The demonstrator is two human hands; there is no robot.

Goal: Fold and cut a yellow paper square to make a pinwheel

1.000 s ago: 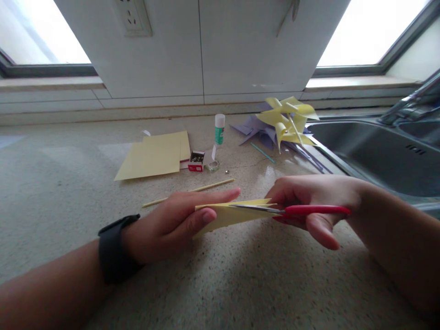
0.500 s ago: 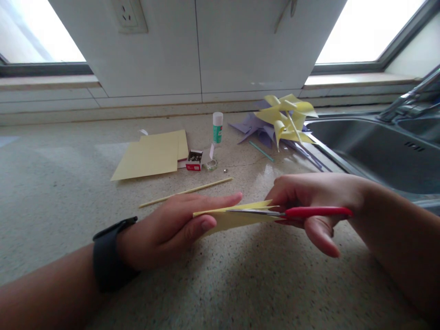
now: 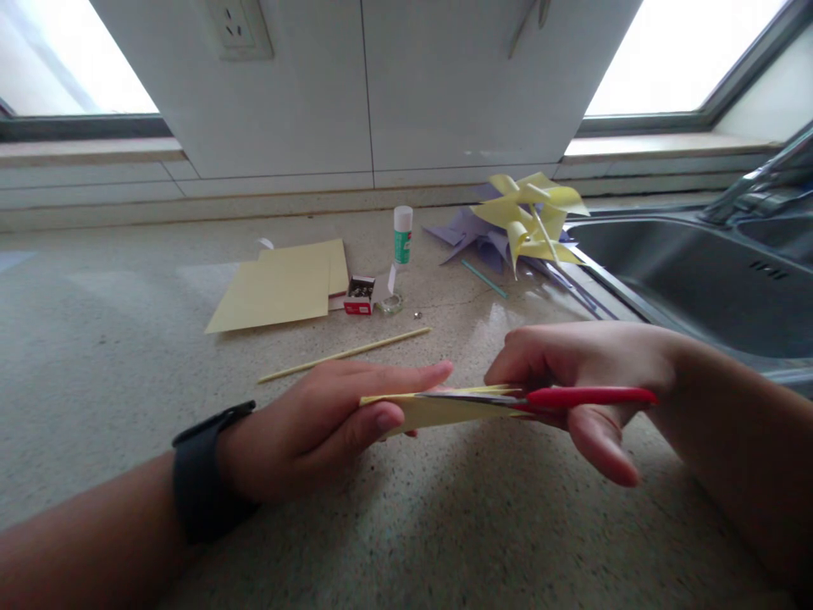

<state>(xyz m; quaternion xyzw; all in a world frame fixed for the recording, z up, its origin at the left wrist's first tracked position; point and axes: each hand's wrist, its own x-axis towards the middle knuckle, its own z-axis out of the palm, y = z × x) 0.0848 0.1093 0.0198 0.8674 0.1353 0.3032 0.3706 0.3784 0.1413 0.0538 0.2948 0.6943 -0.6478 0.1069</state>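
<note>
Where left grip (image 3: 311,417) pinched: paper (image 3: 445,413)
Right grip (image 3: 594,364): held scissors (image 3: 568,396)
Blades (image 3: 473,398): could nick nearby left grip if paper slipped

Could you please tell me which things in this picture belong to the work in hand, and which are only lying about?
In hand:
yellow paper, held by the left hand
red-handled scissors, in the right hand, touching the paper

Lying about, apparently not in use now:
yellow sheets
pale stick
small open box
white-capped green tube
yellow pinwheel
purple paper shapes
teal stick
</note>
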